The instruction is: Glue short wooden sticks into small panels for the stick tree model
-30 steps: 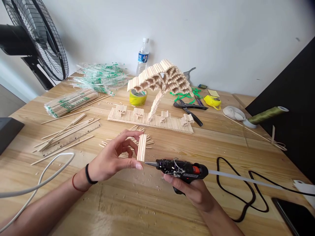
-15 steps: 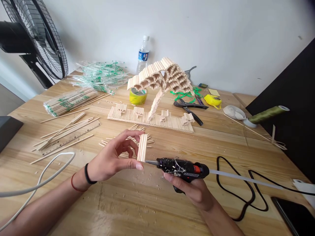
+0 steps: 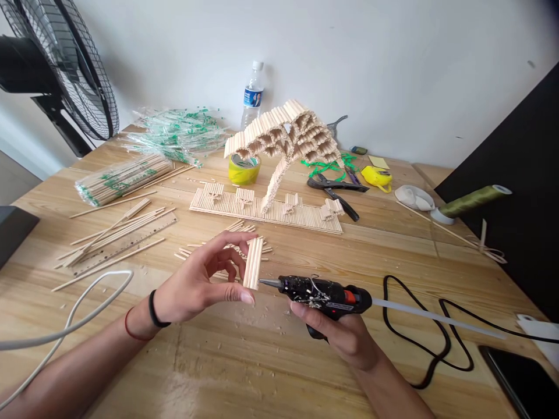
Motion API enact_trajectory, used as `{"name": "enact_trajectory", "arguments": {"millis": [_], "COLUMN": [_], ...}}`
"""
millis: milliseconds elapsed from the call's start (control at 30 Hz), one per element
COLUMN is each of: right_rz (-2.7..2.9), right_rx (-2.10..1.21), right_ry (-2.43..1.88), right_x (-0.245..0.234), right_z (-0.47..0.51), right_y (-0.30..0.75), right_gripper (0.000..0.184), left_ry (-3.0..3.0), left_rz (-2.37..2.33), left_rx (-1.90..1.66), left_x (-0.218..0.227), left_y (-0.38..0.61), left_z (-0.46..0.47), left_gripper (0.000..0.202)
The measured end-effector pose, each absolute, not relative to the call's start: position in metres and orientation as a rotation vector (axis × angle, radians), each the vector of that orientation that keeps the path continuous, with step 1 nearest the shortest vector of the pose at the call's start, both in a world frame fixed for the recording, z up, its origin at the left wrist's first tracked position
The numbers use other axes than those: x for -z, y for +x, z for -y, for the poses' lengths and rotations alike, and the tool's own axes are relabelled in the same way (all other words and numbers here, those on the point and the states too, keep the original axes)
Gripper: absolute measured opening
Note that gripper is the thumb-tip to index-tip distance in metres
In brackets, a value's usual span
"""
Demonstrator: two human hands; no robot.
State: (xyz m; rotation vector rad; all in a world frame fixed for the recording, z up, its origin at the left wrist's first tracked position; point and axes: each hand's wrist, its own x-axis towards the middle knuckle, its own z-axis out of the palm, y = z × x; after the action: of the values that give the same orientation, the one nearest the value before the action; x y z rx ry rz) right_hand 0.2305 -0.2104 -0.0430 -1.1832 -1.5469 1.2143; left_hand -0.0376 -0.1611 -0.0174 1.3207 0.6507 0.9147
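Observation:
Between the thumb and fingertips of my left hand (image 3: pixel 209 273) stands a small panel of short wooden sticks (image 3: pixel 253 263) joined side by side. My right hand (image 3: pixel 345 337) is wrapped round the handle of a black hot glue gun (image 3: pixel 325 295), which has glue strands on its body and a glue stick (image 3: pixel 432 317) out of its back. Its metal nozzle is at the panel's lower right edge; whether it touches, I cannot tell. Cut short sticks (image 3: pixel 236 227) lie behind my left hand. Farther back stands a stick-built tree model (image 3: pixel 279 169) on a slatted base.
A clear ruler (image 3: pixel 126 241) and long sticks lie at left, near a bagged stick bundle (image 3: pixel 122 177). Yellow tape (image 3: pixel 243 170), a water bottle (image 3: pixel 253 96), black cutters (image 3: pixel 336 189) and a tape measure (image 3: pixel 376 178) are at the back. A black cord (image 3: pixel 419 343) and phone (image 3: pixel 519 378) lie at right.
The glue gun's nozzle has risen very slightly along the panel's right edge. Both hands keep their grips, and the view has shifted a little.

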Motion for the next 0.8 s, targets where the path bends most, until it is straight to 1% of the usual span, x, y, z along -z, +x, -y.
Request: {"name": "enact_trajectory", "arguments": {"millis": [167, 400, 500, 800], "right_rz": [1.543, 1.526, 1.525, 1.504], "right_rx": [-1.222, -1.322, -1.346, -1.335], "right_ry": [-1.159, -1.149, -1.13, -1.167], "right_x": [0.0423, 0.039, 0.0388, 0.0384], "right_z": [0.2096, 0.2084, 0.2078, 0.2074], "right_y": [0.2308, 0.2275, 0.2266, 0.2271], "right_gripper": [0.03, 0.047, 0.05, 0.05], "left_ry": [1.345, 1.385, 1.39, 1.394], "left_rz": [-0.632, -0.597, -0.584, -0.585], "left_rx": [-0.913, -0.937, -0.937, -0.926], "left_x": [0.0173, 0.0186, 0.0192, 0.0177], "left_y": [-0.0368, -0.0352, -0.0358, -0.0361], "left_z": [0.1615, 0.1616, 0.1618, 0.1635], "left_gripper": [0.069, 0.073, 0.072, 0.072]}}
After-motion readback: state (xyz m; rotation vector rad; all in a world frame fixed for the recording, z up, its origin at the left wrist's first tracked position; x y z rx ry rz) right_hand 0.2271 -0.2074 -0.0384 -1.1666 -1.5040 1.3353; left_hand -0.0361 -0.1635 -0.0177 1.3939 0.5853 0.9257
